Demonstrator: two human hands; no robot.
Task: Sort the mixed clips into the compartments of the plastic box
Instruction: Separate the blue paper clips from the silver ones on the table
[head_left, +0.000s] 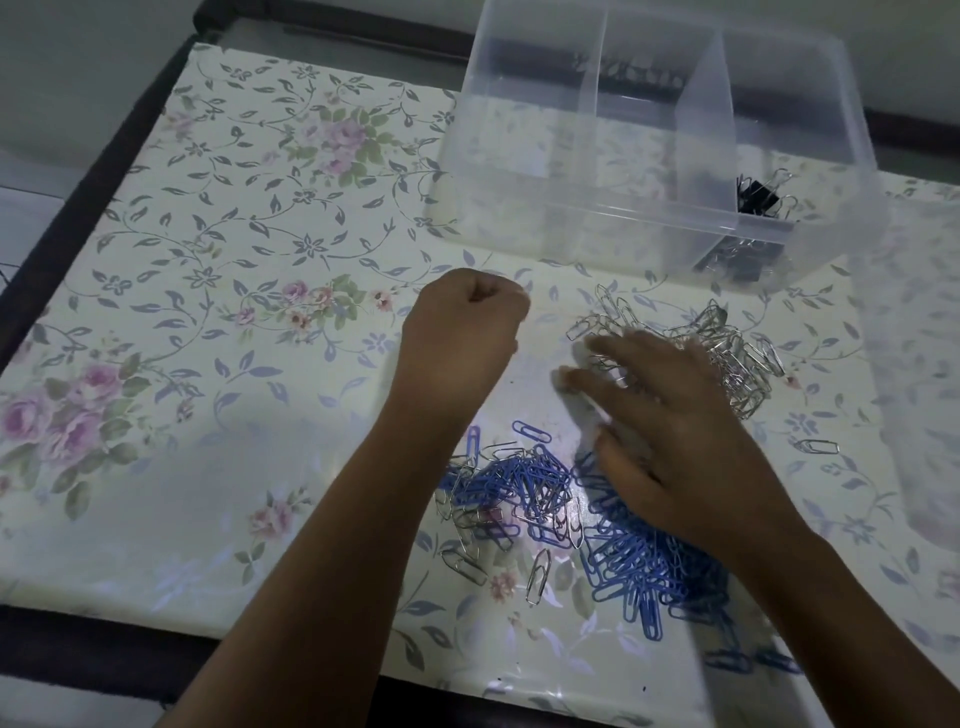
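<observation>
Separation of the clips by kind is the step in hand, judged from the layout: on the floral-covered surface (234, 234) lie a pile of silver wire paper clips (737, 358), a pile of blue coated paper clips (639, 561) and a smaller mixed heap of blue and silver clips (514, 488), all just in front of the clear plastic divided box (519, 156). Only the right-hand compartment shows contents, a few black binder clips (761, 195); the other compartments appear bare. The right hand (680, 441) lies flat over the near edge of the silver pile, its fingers (597, 379) spread and blurred. The left hand (462, 332) hovers beside it, fingers curled into a fist. The next move probably calls for gathering one single-colour batch and lifting it over the box wall into a free compartment, without dragging in clips from the mixed heap. Whether the left fist encloses any clips cannot be told. The right palm hides part of the silver and blue piles, the box's far wall is cut off by the frame, and the box front blurs the binder clips behind it.
</observation>
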